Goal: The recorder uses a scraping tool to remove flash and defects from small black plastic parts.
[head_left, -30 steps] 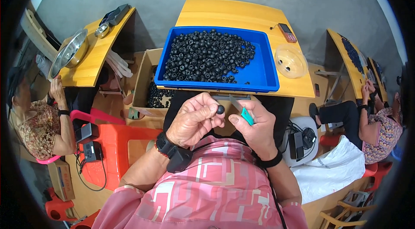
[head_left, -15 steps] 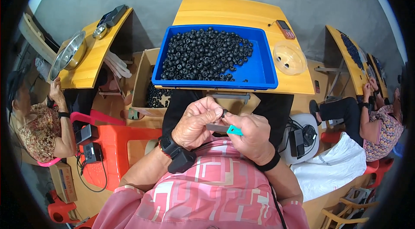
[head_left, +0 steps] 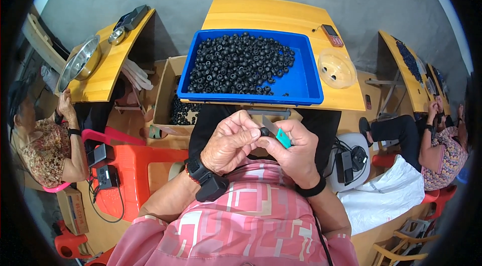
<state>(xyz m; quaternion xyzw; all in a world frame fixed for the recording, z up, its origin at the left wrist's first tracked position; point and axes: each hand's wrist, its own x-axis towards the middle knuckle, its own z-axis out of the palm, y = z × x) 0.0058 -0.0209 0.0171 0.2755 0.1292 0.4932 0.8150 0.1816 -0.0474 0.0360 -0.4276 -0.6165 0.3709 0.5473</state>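
Note:
My left hand (head_left: pixel 230 141) pinches a small round black part (head_left: pixel 264 131) between thumb and fingertips, just above my lap. In my right hand (head_left: pixel 297 156) is a small flat knife with a teal handle (head_left: pixel 283 138). Its bare metal blade (head_left: pixel 269 125) slants up and away, beside the black part. The right thumb reaches to the part's near side; whether it touches is hard to make out. Beyond both hands, a blue tray (head_left: pixel 251 98) on the table holds a heap of similar black parts (head_left: pixel 233 62), each with a round hole.
A clear plastic bowl (head_left: pixel 346 76) with a few black parts and a phone (head_left: pixel 332 35) sit right of the tray. A cardboard box (head_left: pixel 164 90) with more parts stands below left. A red stool (head_left: pixel 131 165) and a white sack (head_left: pixel 386 195) flank me. Two people sit at side tables.
The knife has swung from lying nearly level across the fingers to pointing up and away. My right hand has turned, and the black part now shows more fully.

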